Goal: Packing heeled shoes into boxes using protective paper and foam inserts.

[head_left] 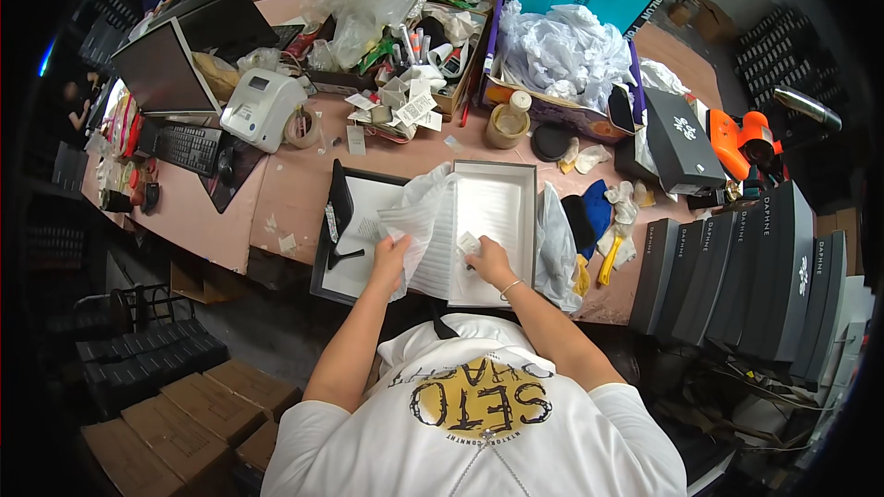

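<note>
My left hand (389, 262) is closed on a sheet of thin white wrapping (419, 221), lifting it between the two halves of a shoebox. Pinched in my right hand (493, 263) is a small white packet (468, 244), held over the white-lined box half (511, 193). At left lies the other half, a dark-edged tray (322, 271) with a white inside. A black high-heeled shoe (341, 212) rests along its left side, its thin heel pointing right. Ribbed white padding (437, 262) spans the middle between the halves.
Closed dark shoeboxes (709, 267) stand in a row at right. Behind are a carton of crumpled white paper (575, 55), a glue jar (508, 124), and a heap of tags (405, 110). At left sit a label printer (264, 109), keyboard (184, 145) and monitor (166, 69). An orange tool (737, 143) lies far right.
</note>
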